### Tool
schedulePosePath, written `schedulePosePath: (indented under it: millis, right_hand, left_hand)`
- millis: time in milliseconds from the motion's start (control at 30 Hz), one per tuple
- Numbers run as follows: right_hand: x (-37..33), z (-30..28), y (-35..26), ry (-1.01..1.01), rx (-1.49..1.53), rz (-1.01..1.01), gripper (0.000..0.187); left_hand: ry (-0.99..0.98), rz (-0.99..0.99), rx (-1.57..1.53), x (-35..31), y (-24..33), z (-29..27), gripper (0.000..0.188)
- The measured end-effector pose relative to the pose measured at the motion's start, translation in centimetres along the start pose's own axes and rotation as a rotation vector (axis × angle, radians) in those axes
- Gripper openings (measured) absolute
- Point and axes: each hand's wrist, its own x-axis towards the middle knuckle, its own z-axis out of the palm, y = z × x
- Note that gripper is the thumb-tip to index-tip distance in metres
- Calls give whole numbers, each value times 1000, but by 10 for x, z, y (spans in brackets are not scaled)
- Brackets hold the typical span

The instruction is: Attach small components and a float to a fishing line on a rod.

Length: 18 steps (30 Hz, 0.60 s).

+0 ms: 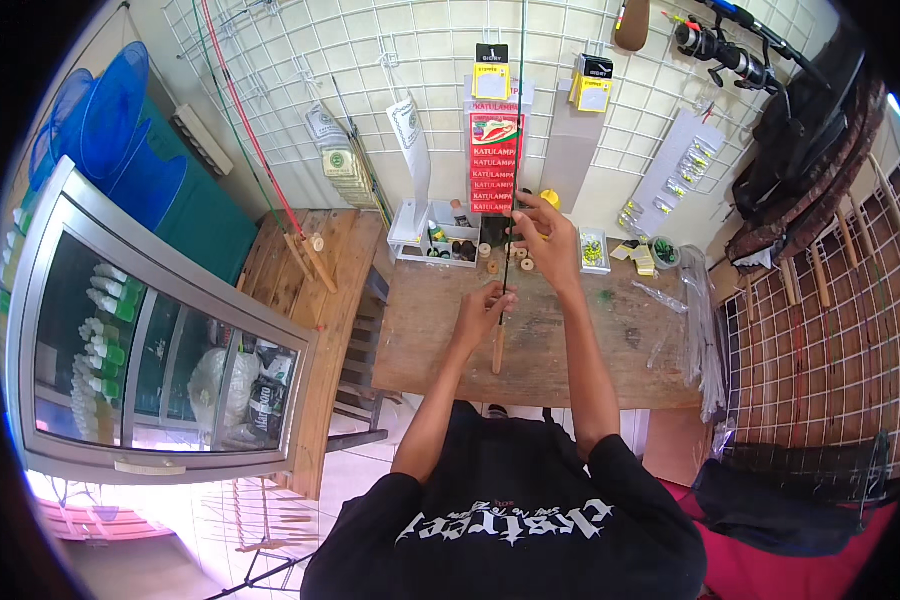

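A slim dark fishing rod (498, 352) with a pale wooden handle stands almost upright in front of me, its upper length running past the wall grid. My left hand (483, 315) is closed around the rod just above the handle. Higher up, my right hand (550, 238) has its thumb and fingers at the rod, the fingertips bent around it. Whether a thin line is also between them is too small to tell. Behind the hands, several small wooden spools (527, 264) sit on the wooden table (430, 335).
A white organizer (455, 262) with small bottles stands at the table's back. To its right are a white box (594, 262) of small green-yellow pieces and clear plastic sleeves (705, 330). Left stands a glass-fronted cabinet (170, 465). Red packets (492, 170) hang ahead; a reel (715, 45) hangs upper right.
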Motion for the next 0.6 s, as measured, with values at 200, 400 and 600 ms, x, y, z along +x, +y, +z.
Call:
schedulePosePath:
  millis: [200, 400, 600]
  right_hand:
    - [1, -23, 65, 33, 180, 150, 28]
    - [-17, -45, 173, 75, -41, 333, 27]
    - [-24, -45, 253, -44, -269, 530, 32]
  left_hand:
    - [28, -11, 38, 1, -5, 0, 22]
    - [24, -75, 115, 0, -7, 2, 25]
    - [20, -88, 125, -5, -7, 1, 28]
